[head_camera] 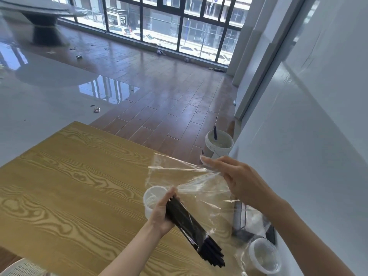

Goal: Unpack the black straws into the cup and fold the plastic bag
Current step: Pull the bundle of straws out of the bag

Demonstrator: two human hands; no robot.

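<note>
Low in the frame, right of centre, the left hand (162,214) has its fingers (171,193) wrapped around a bundle of black straws (191,224), gripping it near its upper end. The bundle slants down to the right, its free ends fanned slightly near the bottom edge of the frame. To the right and higher, the right hand (237,180) holds the clear bag (191,176), fingers pinched narrow on the film near the bag's upper right corner. The bag hangs loose and crumpled between the two hands, and its lower part appears to drape over the straws; whether any straws are still inside it cannot be told. The cup (152,200), translucent white and upright, stands on the wood-grain counter (69,196) just behind the left hand, partly hidden by it, with nothing black visible inside. A second clear round tub (263,255) sits near the counter's lower right corner, under the trailing film. Beyond the counter's far edge, a white bucket (218,143) with a dark stick in it stands on the wooden floor (169,96) beside the white wall (308,116) at right.
</note>
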